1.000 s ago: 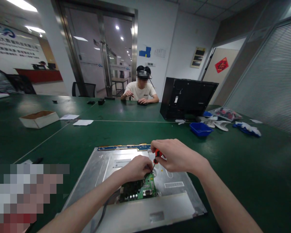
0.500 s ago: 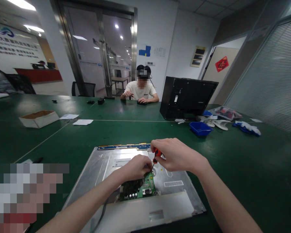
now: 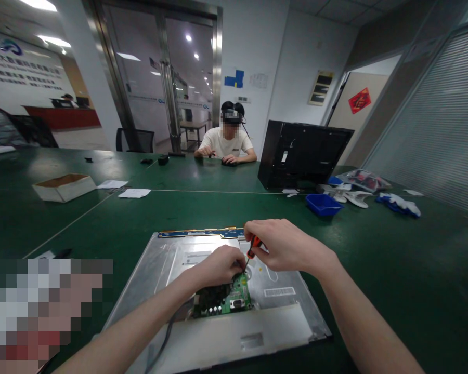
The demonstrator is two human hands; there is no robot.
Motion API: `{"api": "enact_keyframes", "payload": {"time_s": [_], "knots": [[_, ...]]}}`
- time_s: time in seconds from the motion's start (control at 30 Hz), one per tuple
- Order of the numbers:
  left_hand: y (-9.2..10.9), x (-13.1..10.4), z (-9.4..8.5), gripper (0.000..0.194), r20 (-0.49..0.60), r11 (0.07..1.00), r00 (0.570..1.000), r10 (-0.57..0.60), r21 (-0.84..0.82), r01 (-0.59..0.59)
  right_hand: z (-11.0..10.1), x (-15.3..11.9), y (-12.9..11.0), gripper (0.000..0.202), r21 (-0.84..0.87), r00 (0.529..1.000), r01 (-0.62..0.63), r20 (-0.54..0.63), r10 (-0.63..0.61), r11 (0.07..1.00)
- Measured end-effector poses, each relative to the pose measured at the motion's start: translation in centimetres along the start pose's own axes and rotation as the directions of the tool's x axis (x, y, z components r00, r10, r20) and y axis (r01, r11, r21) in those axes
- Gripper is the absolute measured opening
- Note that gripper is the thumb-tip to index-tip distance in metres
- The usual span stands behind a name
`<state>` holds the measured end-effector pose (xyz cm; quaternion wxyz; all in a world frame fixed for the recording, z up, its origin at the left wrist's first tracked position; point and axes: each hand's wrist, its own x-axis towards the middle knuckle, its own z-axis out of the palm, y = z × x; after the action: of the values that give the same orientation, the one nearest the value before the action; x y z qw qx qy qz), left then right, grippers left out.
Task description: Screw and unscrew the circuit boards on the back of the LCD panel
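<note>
My right hand (image 3: 278,244) is closed round the red and black handle of a screwdriver (image 3: 253,245). The thin shaft slants down to the upper edge of a green circuit board (image 3: 239,293). Close against the tip, the fingers of my left hand (image 3: 222,265) are pinched together; whatever they may hold is too small or hidden to make out. Under both hands lies a metal display panel (image 3: 281,324), back side up, with a blue circuit strip (image 3: 195,234) along its far edge. A dark cable (image 3: 164,340) runs from the board toward the near edge.
On the green table (image 3: 195,208) stand a black monitor (image 3: 304,156) and a blue tray (image 3: 323,204) at the right. Gloves (image 3: 398,203) lie farther right. A cardboard box (image 3: 64,188) and papers (image 3: 134,193) are at the left. Across the table sits a person (image 3: 228,143).
Both hands hold nearly the same place, with the screwdriver still at the board's upper edge. The whole view has shifted slightly.
</note>
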<state>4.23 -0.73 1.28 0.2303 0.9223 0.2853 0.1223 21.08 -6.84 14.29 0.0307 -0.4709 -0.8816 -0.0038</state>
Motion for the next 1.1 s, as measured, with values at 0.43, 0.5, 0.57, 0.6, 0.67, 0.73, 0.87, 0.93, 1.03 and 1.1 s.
{"api": "enact_keyframes", "payload": {"time_s": [0.43,0.5,0.57,0.6,0.67,0.73,0.87,0.93,1.03,1.1], "knots": [[-0.4,0.0,0.4,0.02,-0.009,1.0,1.0,-0.003,-0.029,0.003,0.2,0.1,0.2,0.015,-0.007,1.0,0.0,-0.024,0.0,1.0],[-0.4,0.0,0.4,0.021,-0.01,0.999,1.0,0.0,-0.037,0.0,0.1,0.0,0.2,0.015,0.017,1.0,0.022,-0.021,-0.022,1.0],[-0.3,0.0,0.3,0.021,-0.008,0.999,1.0,0.005,-0.032,-0.006,0.1,0.1,0.1,0.014,-0.008,0.999,0.02,-0.025,-0.02,1.0],[-0.3,0.0,0.3,0.02,-0.006,1.0,1.0,0.006,-0.026,-0.006,0.1,0.2,0.0,0.012,-0.035,1.0,0.009,-0.027,-0.01,0.999],[-0.3,0.0,0.2,0.02,0.003,1.0,1.0,0.001,-0.018,-0.001,0.3,0.5,-0.2,0.009,-0.101,0.999,-0.032,-0.03,0.029,0.994],[-0.3,0.0,0.2,0.02,0.009,1.0,1.0,-0.002,-0.015,0.002,0.4,0.7,-0.2,0.016,-0.148,0.997,-0.074,-0.029,0.07,0.986],[-0.4,0.0,0.3,0.02,0.001,1.0,1.0,0.016,-0.006,-0.016,0.3,0.3,0.0,0.015,-0.065,0.999,-0.036,-0.008,0.036,0.997],[-0.5,0.0,0.3,0.019,-0.01,1.0,1.0,0.027,0.004,-0.026,0.1,0.0,0.1,0.014,0.013,1.0,0.005,-0.001,-0.005,1.0],[-0.4,0.0,0.3,0.019,-0.013,1.0,1.0,0.022,0.009,-0.022,0.1,-0.2,0.0,0.017,0.041,0.999,0.033,-0.004,-0.033,0.999],[-0.4,0.0,0.3,0.019,-0.014,1.0,1.0,0.015,-0.003,-0.015,0.2,0.0,-0.1,0.015,0.003,0.999,0.034,-0.025,-0.033,0.999]]}}
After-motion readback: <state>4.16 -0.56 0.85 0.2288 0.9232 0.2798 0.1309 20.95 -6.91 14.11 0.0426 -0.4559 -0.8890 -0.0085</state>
